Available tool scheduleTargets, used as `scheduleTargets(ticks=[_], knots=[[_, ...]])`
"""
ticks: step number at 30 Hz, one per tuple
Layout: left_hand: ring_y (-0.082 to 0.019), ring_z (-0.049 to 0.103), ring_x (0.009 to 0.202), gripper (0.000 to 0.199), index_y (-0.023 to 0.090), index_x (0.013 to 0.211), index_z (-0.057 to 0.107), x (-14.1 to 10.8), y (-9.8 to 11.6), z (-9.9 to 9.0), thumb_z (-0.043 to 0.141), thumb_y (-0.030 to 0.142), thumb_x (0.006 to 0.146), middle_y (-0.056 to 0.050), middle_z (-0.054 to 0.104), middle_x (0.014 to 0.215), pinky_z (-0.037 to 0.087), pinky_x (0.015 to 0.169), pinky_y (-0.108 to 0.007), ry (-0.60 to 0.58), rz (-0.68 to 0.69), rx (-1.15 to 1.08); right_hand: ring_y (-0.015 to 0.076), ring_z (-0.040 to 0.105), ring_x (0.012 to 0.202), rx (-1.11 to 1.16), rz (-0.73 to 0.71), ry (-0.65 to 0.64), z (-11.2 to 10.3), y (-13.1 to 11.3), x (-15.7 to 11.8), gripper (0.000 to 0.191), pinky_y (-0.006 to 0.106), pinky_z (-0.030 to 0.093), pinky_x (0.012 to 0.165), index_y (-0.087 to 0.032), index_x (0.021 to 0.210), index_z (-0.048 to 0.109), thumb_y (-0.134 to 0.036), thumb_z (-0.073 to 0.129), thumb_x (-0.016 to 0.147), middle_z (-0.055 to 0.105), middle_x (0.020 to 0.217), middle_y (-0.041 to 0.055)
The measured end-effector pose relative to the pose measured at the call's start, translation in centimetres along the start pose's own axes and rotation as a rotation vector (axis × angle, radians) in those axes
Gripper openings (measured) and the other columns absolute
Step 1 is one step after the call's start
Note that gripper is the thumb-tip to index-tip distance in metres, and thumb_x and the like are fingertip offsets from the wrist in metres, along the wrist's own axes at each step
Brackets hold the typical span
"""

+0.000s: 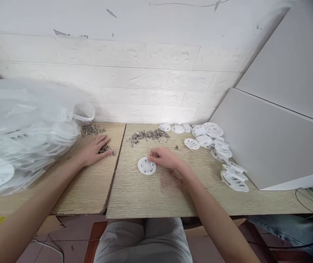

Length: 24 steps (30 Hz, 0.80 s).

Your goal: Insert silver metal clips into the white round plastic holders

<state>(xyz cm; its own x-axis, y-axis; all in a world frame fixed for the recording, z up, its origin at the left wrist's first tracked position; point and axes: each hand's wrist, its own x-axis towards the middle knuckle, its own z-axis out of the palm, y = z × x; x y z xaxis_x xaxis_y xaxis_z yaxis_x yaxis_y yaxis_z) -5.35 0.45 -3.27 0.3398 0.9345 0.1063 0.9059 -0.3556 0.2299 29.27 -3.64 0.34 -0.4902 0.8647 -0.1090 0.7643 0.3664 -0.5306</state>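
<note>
My left hand [95, 150] lies with its fingers spread over a small heap of metal pieces [105, 149] on the left board. Its palm and fingers cover part of that heap. My right hand [164, 157] is closed, thumb and fingertips at the upper right edge of a round white plastic disc [146, 166]. The disc lies flat on the right board, with a raised middle and small dark metal pieces in it. Whether a tiny part also sits between those fingertips is hidden.
Behind the hands is a long pile of small metal pieces [149, 135]; another pile [92, 129] sits further left. Several white discs [222, 148] are heaped at right, against a grey panel [277, 138]. A bulging clear plastic bag [27, 120] of white parts fills the left.
</note>
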Motion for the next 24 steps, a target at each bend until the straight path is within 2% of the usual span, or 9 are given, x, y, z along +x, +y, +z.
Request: scheduleTargets(ticks=[4,9,13,19,24], knots=[[-0.026,0.016,0.147,0.078,0.018,0.146,0.038,0.4,0.1,0.3,0.037,0.067,0.086,-0.008,0.024,0.158,0.012,0.120,-0.043,0.018,-0.015,-0.019,0.0113,0.048,0.060,-0.020,0.008,0.013,0.1,0.0,0.1,0.028,0.024,0.027,0.055,-0.017,0.073,0.055,-0.040,0.052,0.090,0.058,0.068,-0.0004],[-0.026,0.025,0.144,0.072,0.017,0.142,0.045,0.1,0.1,0.2,0.036,0.064,0.088,-0.010,0.033,0.154,0.019,0.118,-0.043,0.063,0.031,-0.092,0.0114,0.047,0.059,-0.025,0.005,0.014,0.2,0.2,0.2,0.029,0.024,0.027,0.055,-0.018,0.073,0.054,-0.040,0.051,0.091,0.058,0.066,-0.0006],[-0.025,0.027,0.143,0.075,0.017,0.144,0.042,-0.2,0.5,-0.2,0.036,0.066,0.088,-0.010,0.035,0.154,0.020,0.118,-0.042,0.050,0.064,-0.136,0.0115,0.048,0.059,-0.025,-0.008,0.016,0.4,0.4,0.3,0.029,0.024,0.027,0.055,-0.018,0.073,0.055,-0.041,0.050,0.091,0.058,0.066,-0.0007],[-0.030,0.019,0.146,0.084,0.021,0.148,0.035,-0.1,1.0,0.3,0.044,0.072,0.081,-0.010,0.026,0.157,0.019,0.118,-0.047,0.012,0.070,0.008,0.0117,0.049,0.061,-0.025,-0.005,0.014,0.4,0.5,0.3,0.028,0.024,0.028,0.056,-0.018,0.077,0.057,-0.041,0.050,0.091,0.060,0.069,0.0001],[-0.031,0.020,0.145,0.082,0.021,0.146,0.039,0.4,1.9,0.5,0.039,0.073,0.082,-0.011,0.025,0.157,0.019,0.117,-0.047,0.022,0.003,0.060,0.0118,0.049,0.061,-0.027,-0.003,0.023,0.4,0.4,0.3,0.028,0.024,0.027,0.055,-0.018,0.075,0.055,-0.041,0.050,0.091,0.060,0.069,-0.0003]])
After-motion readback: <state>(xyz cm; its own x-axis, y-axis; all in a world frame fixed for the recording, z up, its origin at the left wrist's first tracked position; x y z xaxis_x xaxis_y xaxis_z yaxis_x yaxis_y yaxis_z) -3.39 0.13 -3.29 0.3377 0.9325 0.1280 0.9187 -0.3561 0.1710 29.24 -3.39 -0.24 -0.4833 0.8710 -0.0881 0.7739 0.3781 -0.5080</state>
